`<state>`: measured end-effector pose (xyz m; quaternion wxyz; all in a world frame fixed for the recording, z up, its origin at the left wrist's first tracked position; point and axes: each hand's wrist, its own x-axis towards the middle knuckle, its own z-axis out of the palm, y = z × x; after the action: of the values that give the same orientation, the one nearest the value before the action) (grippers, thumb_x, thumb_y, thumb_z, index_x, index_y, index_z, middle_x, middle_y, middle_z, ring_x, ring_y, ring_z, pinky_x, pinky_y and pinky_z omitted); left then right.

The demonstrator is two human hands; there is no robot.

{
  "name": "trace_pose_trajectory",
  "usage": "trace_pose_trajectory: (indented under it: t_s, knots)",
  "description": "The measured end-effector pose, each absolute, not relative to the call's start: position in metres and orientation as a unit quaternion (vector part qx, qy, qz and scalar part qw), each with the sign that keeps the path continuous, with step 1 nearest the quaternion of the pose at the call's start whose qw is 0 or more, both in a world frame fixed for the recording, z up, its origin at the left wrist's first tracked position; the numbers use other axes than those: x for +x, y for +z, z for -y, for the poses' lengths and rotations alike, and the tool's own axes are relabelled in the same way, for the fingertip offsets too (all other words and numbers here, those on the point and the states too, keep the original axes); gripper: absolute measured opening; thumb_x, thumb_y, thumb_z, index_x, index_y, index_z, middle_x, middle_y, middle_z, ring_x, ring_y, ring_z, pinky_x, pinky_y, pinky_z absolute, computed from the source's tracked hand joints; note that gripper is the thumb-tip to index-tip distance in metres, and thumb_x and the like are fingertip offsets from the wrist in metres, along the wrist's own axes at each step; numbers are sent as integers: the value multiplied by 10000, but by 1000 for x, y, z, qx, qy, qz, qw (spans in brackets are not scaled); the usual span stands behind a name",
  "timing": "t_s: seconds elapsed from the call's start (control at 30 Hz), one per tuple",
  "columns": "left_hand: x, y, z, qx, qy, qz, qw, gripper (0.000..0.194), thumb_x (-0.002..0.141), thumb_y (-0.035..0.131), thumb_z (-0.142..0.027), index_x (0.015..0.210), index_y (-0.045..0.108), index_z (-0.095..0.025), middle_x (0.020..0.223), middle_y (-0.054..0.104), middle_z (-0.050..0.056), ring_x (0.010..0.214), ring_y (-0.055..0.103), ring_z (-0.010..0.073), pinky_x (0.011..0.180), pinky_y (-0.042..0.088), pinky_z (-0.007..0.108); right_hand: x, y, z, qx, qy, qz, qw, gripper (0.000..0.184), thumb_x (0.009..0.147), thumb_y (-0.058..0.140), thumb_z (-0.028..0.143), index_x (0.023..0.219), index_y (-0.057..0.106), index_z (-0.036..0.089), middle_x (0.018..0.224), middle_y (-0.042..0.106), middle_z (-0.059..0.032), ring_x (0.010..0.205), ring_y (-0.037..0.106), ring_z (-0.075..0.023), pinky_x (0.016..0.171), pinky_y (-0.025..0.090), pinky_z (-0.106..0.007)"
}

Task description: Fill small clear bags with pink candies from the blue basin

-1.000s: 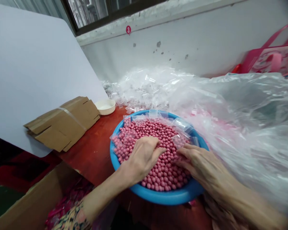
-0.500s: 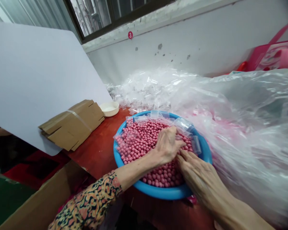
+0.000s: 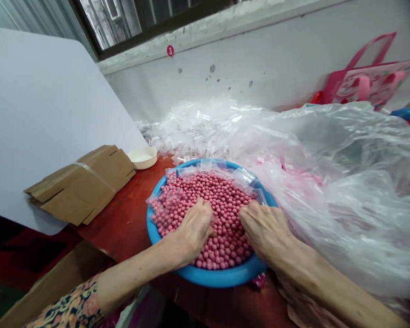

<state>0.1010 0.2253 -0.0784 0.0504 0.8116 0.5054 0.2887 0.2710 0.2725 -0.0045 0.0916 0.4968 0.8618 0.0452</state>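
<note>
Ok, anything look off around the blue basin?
One thing: a small pink scrap pokes out under the near edge of the blue plastic basin. It lies outside, apart from the pink beads inside, so it looks stray. Too small to identify.

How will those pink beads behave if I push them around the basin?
The pink beads look round and smooth, so they will probably roll easily. Filling the shallow blue basin nearly to its rim, they could spill if shoved hard.

Basin (image 3: 212,275) stands on the table (image 3: 123,218), beads (image 3: 225,218) inside. Behind the basin: heaped small plastic bags (image 3: 198,130). Right of it: plastic sheeting (image 3: 341,191). Left of it: flattened carton (image 3: 82,184). Back-left: dish (image 3: 142,157).
</note>
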Motion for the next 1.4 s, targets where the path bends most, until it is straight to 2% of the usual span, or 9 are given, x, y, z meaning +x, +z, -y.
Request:
trace_pose_trajectory:
  t_s: [0.1,0.2,0.37,0.5,0.67,0.87,1.03,1.17,1.4]
  knots:
    - [101,-76,-230,815,289,-498,66,49,875,399,-147,889,429,-183,883,519,66,884,487,219,940,397,467,259,-16,-281,482,40,-872,80,165,782,524,25,774,668,107,809,683,-125,756,643,-213,573,388,-267]
    - [108,-80,-247,823,279,-489,79,151,857,331,-107,755,373,-209,801,481,50,775,450,195,816,444,406,252,-31,-286,475,42,-877,49,167,793,493,43,768,636,127,794,659,-106,746,618,-196,577,382,-262]
    - [122,-89,-275,812,270,-510,86,210,789,308,-44,688,317,-227,786,463,47,753,409,187,745,432,366,257,-44,-290,485,38,-874,-6,202,799,436,48,855,620,110,897,660,-140,799,620,-232,641,408,-302]
    - [119,-84,-277,800,252,-537,94,241,729,399,-42,644,279,-233,719,429,7,684,403,162,659,423,313,265,-47,-292,494,21,-867,-60,188,822,430,76,877,605,115,914,663,-115,852,616,-222,709,406,-296]
    - [111,-75,-254,801,234,-546,82,142,761,437,-54,731,425,-192,848,483,45,793,461,188,744,418,340,273,-37,-281,509,8,-855,-96,163,879,453,152,810,600,166,892,666,-66,810,621,-193,632,368,-270]
    - [125,-74,-264,790,218,-565,97,169,819,382,-60,739,480,-173,835,526,70,763,469,197,749,417,369,277,-31,-274,494,50,-866,-61,137,750,510,66,711,602,159,732,657,-94,641,599,-209,514,271,-295]
    - [135,-74,-293,768,256,-567,153,127,877,508,-216,778,545,-146,862,565,22,853,539,173,801,440,371,270,-49,-287,494,55,-859,-124,146,749,486,80,673,576,166,696,643,-91,626,577,-197,549,325,-288]
    - [129,-68,-307,730,293,-565,250,187,849,583,-289,744,573,-134,750,577,-8,709,562,141,690,476,326,273,-55,-288,509,44,-837,-196,188,841,438,134,723,584,153,730,651,-104,678,610,-222,589,388,-300]
    - [123,-52,-285,615,399,-505,455,52,689,575,-101,723,610,-118,686,622,-4,675,596,123,682,484,278,285,-53,-278,463,-48,-812,-353,101,846,539,196,841,632,158,829,694,-62,755,650,-188,684,475,-282]
